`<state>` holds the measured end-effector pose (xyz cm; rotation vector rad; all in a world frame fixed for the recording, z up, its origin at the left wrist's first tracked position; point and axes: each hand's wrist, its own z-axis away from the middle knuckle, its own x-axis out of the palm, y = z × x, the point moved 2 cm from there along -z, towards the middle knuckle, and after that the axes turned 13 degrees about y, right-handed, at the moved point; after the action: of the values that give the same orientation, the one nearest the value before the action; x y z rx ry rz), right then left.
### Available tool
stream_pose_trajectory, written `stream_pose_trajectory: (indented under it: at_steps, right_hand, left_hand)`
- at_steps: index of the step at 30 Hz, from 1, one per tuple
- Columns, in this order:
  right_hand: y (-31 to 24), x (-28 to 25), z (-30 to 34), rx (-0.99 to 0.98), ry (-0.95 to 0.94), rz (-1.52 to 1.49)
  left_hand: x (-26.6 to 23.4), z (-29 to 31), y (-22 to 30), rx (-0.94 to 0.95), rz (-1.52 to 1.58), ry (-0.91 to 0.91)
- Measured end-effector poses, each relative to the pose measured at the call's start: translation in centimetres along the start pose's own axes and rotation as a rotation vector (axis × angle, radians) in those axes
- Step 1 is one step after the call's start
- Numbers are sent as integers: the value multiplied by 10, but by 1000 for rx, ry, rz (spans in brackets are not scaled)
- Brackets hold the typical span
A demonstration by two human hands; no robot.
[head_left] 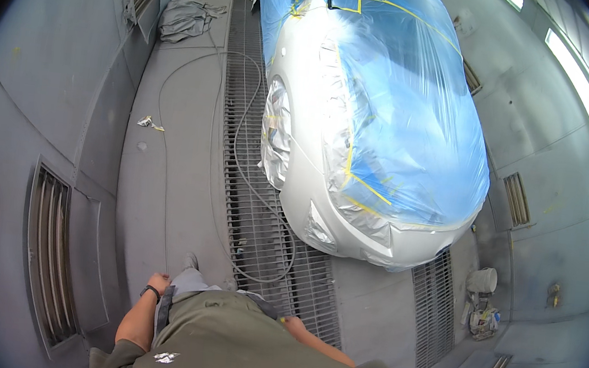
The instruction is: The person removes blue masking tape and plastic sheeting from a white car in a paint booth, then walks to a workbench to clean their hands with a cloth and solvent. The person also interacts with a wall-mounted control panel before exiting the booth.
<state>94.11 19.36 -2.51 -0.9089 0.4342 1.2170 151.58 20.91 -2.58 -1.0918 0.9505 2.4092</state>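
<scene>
My left hand (159, 284), with a dark band on its wrist, hangs low beside my leg. Its fingers are curled, and a thin grey hose (163, 190) runs up to them from the floor. On the other side of my body my right hand (294, 326) is held near my hip, fingers bent and partly hidden. A tiny yellow spot shows at its fingertips, too small to name. Ahead stands a car (297, 162) with a white front fender and bumper. Blue plastic film (412, 125) and yellow tape cover its hood and windshield; silvery sheeting (277, 134) covers the front wheel.
The hose loops across a floor grate (237, 170) beside the car. A crumpled grey sheet (186, 20) lies far left, and a scrap (147, 122) nearer. At right stand a white bucket (483, 280) and a bag-like bundle (485, 321). Grey walls carry vents (51, 250).
</scene>
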Motion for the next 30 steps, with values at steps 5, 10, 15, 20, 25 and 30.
stream_pose_trajectory:
  at_steps: [5,10,15,20,25,30]
  right_hand:
    - [-95,-76,-37,152,72,-309]
    - [-114,-109,-58,230,52,-428]
    - [-103,-114,-67,170,-1,-60]
    - [-119,-122,-74,484,-93,-105]
    - [-179,-124,-127,216,-12,-42]
    - [-244,-136,-186,346,182,-210]
  left_hand:
    - [21,-19,3,-12,83,24]
    - [16,-32,-3,-3,92,72]
    - [12,-52,-7,-115,115,76]
    - [4,-113,-11,-165,78,-9]
    - [-20,-220,-5,-107,92,-98]
    - [-62,-370,23,11,134,0]
